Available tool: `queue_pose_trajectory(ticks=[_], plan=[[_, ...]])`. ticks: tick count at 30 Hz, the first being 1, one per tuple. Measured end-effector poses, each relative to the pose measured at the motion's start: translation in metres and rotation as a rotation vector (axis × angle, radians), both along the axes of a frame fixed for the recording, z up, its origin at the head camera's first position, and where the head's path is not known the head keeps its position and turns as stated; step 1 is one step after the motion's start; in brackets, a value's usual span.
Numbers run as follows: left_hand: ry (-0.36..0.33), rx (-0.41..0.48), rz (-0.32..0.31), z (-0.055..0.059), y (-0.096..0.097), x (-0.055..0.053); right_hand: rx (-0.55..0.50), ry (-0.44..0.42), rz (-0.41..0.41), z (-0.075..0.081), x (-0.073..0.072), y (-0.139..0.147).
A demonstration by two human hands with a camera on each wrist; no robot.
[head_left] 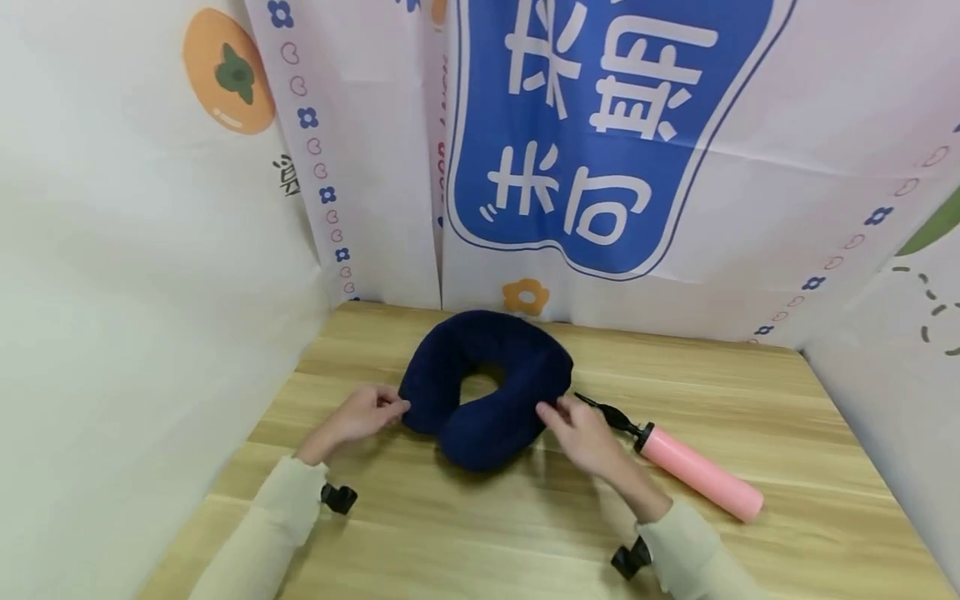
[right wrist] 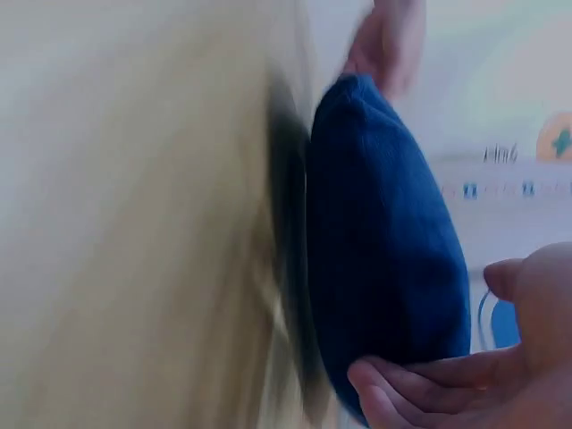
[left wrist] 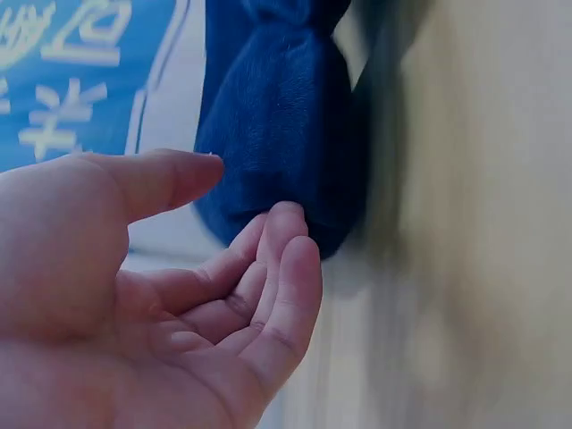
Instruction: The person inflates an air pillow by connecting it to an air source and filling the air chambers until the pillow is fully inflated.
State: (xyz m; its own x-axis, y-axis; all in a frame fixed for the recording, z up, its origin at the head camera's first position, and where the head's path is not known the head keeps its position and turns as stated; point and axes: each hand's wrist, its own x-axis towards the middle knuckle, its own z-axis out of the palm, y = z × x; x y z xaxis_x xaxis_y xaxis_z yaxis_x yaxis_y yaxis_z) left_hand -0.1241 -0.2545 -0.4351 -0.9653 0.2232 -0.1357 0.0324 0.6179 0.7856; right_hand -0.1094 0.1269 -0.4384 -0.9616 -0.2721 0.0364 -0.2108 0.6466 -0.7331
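Observation:
A dark navy U-shaped neck pillow [head_left: 495, 425] is between the two hands over the wooden table, its rounded ends toward the person. My left hand [head_left: 367, 412] is at the pillow's left edge. In the left wrist view, its thumb stands apart from loosely bent fingers [left wrist: 299, 277], whose tips are at the pillow's end. At the right edge is my right hand [head_left: 581, 429]. The right wrist view shows its extended fingers [right wrist: 429, 384] against the pillow, with the thumb held away. A dark shadow runs between pillow and table there.
A pink hand pump [head_left: 701, 471] with a black nozzle lies on the table [head_left: 450, 542], right of the pillow and close to my right hand. Printed white sheets [head_left: 375, 167] hang behind the table, and pale walls rise at both sides.

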Motion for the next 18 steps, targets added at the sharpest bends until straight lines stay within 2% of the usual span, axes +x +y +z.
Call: queue_pose_trajectory(ticks=[3,6,9,11,14,18], plan=[[0.008,0.021,-0.058,0.0,0.022,0.012,0.003,-0.037,-0.035,0.002,-0.02,0.012],[0.025,0.02,-0.059,-0.001,0.041,0.021,0.026,-0.083,-0.059,-0.002,-0.035,0.019],[0.042,0.02,-0.039,-0.002,0.05,0.027,0.05,-0.1,-0.062,-0.008,-0.045,0.023],[0.063,0.016,-0.044,-0.003,0.051,0.03,0.067,-0.097,-0.052,-0.01,-0.048,0.024],[0.12,-0.019,-0.098,0.0,0.047,0.035,0.082,-0.069,-0.041,-0.009,-0.048,0.026],[0.271,-0.168,-0.178,0.006,0.038,0.048,0.139,0.017,-0.038,-0.003,-0.038,0.03]])
